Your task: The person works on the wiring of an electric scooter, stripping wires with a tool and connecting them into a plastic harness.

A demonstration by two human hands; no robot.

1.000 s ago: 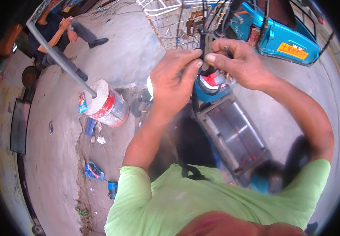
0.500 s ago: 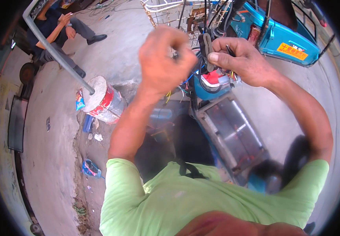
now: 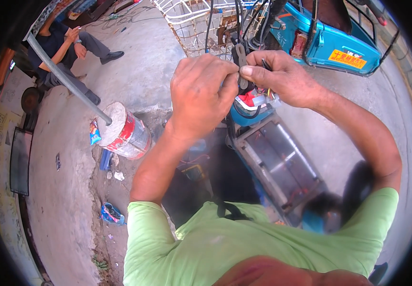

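Both my hands are raised in front of the wire basket. My right hand [image 3: 284, 78] pinches a flat grey oblong piece [image 3: 241, 66] with rounded ends between thumb and fingers. A thin dark tip sticks up from behind its fingers. My left hand [image 3: 201, 93] is closed, its thumb and fingertips meeting at the left edge of the grey piece; whatever they pinch is hidden. Below the right hand hang thin coloured wires [image 3: 269, 93]. Just beneath them, a red and white part [image 3: 249, 100] sits on the blue body [image 3: 250, 117] of a vehicle.
A rusty white wire basket [image 3: 187, 19] and black cables stand ahead. Nearer is an open metal-framed compartment [image 3: 287, 162]. A blue vehicle body [image 3: 339, 47] is at far right. Left stand a concrete-filled bucket [image 3: 127, 133] holding a pole [image 3: 67, 78], and a seated person [image 3: 67, 52].
My left hand, blurred and apart from the grey piece before, has come down and right to meet it. My right hand still holds that piece; the view has shifted slightly.
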